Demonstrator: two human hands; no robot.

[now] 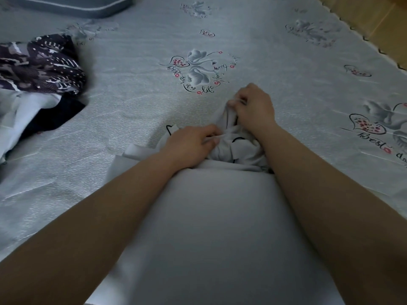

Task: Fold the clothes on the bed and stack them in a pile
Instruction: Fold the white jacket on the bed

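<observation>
Both hands pinch bunched folds at the far end of a white garment (220, 216) lying mid-bed (136, 111), left hand (189, 143) nearer, right hand (253, 106) farther; unfolded clothes (37, 69) heaped far left.

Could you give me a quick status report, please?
Left hand and right hand both grip the bunched white garment. Unfolded clothes heap waits left. Nothing obstructing.

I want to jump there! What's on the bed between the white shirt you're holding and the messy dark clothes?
Only bare bedsheet between the white shirt and dark clothes, per the head view.
</observation>
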